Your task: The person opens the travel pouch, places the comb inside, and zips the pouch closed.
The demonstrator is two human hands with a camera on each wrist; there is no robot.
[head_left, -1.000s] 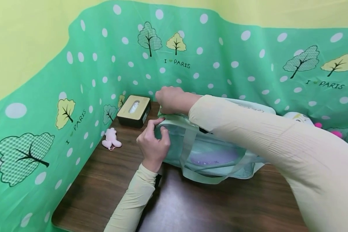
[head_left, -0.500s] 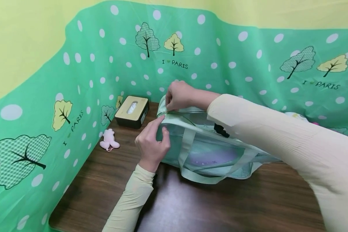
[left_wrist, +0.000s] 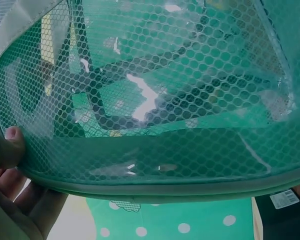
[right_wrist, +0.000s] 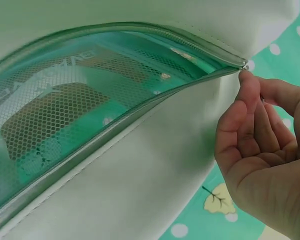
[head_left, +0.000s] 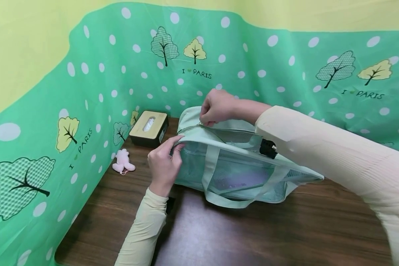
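Observation:
A mint-green see-through mesh tote bag (head_left: 189,162) stands on the dark wooden table, its strap handle (head_left: 211,177) hanging down the front. Through its side shows a blurry lilac thing (head_left: 246,179). My left hand (head_left: 164,164) grips the bag's upper left corner, with the thumb on the near side and fingers behind in the left wrist view. At the top seam, my right hand (head_left: 217,107) pinches the zipper pull (right_wrist: 245,66) between thumb and forefinger. The zipper (right_wrist: 110,100) gapes on one side of the pull; a short stretch at the bag's left end is joined.
A black tissue box (head_left: 149,128) with a wooden lid sits left of the bag. Nearer lies a small pink plush toy (head_left: 123,160). A green dotted curtain (head_left: 252,55) with printed trees hangs behind and at the left. Below the right sleeve hangs a black device (head_left: 268,148).
My right hand has moved right along the bag's top with the zipper pull, away from the left corner. My left hand stays at that corner, its thumb now closed against the edge.

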